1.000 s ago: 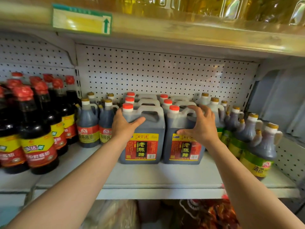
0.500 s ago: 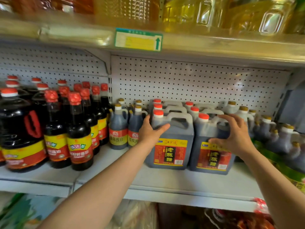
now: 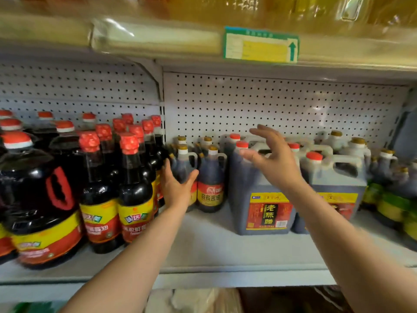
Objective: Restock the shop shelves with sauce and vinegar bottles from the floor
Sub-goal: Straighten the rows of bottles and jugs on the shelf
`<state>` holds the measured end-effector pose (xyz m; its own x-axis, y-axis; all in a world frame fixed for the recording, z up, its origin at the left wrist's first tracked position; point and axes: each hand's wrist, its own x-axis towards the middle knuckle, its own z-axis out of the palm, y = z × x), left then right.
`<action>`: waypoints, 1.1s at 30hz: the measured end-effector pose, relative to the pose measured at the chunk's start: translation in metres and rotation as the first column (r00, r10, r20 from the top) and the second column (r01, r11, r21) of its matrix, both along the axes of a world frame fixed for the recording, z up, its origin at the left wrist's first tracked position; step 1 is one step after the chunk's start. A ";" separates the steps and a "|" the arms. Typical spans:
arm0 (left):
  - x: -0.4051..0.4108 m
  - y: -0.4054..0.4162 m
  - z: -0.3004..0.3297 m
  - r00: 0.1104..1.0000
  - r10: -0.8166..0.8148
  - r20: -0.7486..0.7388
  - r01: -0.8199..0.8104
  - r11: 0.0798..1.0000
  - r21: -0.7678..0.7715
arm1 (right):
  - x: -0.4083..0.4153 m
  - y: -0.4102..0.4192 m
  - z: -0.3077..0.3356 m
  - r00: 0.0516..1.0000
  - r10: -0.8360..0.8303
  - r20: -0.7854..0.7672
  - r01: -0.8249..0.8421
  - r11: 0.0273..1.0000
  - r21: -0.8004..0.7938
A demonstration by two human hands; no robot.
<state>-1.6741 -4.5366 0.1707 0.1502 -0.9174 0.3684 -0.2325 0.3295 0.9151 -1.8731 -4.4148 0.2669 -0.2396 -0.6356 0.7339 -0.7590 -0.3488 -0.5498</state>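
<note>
Shelf [image 3: 214,251]: tall sauce bottles [image 3: 135,188] left of left grip [image 3: 177,188]; 2 small handled bottles [image 3: 211,177] between grips; 2 vinegar jugs [image 3: 259,199] behind and right of right grip [image 3: 274,159].

Green-labelled bottles [image 3: 392,206] (far right) blurred, cut off.

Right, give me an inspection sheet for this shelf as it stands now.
Surface: white shelf, bare strip along the front.
Job's things: two large vinegar jugs, left and right; small handled soy bottles; tall red-capped sauce bottles.
Clutter: nothing seen.
Grips: left hand open, at a small bottle; right hand open, fingers spread before the left jug.
Cables: nothing seen.
Surroundings: pegboard back; price tag; oil bottles above, blurred.
</note>
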 end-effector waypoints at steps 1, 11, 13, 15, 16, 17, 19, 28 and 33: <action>0.002 -0.007 -0.001 1.000 -0.013 -0.001 0.013 1.000 0.003 | 0.013 -0.008 0.000 1.000 0.023 0.020 -0.023 1.000 0.019; -0.001 -0.053 -0.018 0.992 -0.095 -0.079 0.099 0.994 0.043 | 0.064 -0.067 0.016 0.986 -0.104 -0.132 0.127 0.976 0.178; 0.000 -0.057 -0.020 0.990 -0.127 -0.067 0.130 0.991 0.041 | 0.065 -0.070 0.018 0.989 -0.120 -0.086 0.134 0.973 0.190; 0.001 -0.060 -0.021 0.985 -0.160 -0.065 0.162 0.986 0.034 | 0.064 -0.072 0.017 0.993 -0.111 -0.034 0.115 0.975 0.192; 0.001 -0.061 -0.022 0.984 -0.164 -0.064 0.166 0.986 0.026 | 0.064 -0.072 0.018 0.994 -0.108 -0.014 0.109 0.975 0.193; 0.001 -0.061 -0.022 0.984 -0.165 -0.066 0.166 0.986 0.019 | 0.063 -0.072 0.018 0.994 -0.110 -0.003 0.109 0.974 0.199; 0.000 -0.059 -0.021 0.983 -0.162 -0.087 0.165 0.986 0.019 | 0.064 -0.071 0.019 0.994 -0.108 -0.009 0.107 0.973 0.206; -0.007 -0.022 -0.005 0.996 -0.050 -0.071 0.058 0.990 0.127 | 0.054 -0.051 0.020 1.000 -0.009 0.020 0.005 0.980 0.198; -0.002 0.043 0.002 0.997 -0.031 -0.066 0.026 0.997 -0.074 | 0.062 -0.047 0.017 0.995 0.064 0.076 -0.078 0.979 0.188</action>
<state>-1.6763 -4.4934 0.1725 0.1513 -0.8926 0.4247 -0.1608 0.4017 0.9015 -1.8108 -4.4619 0.2839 -0.2350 -0.7793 0.5809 -0.6935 -0.2844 -0.6620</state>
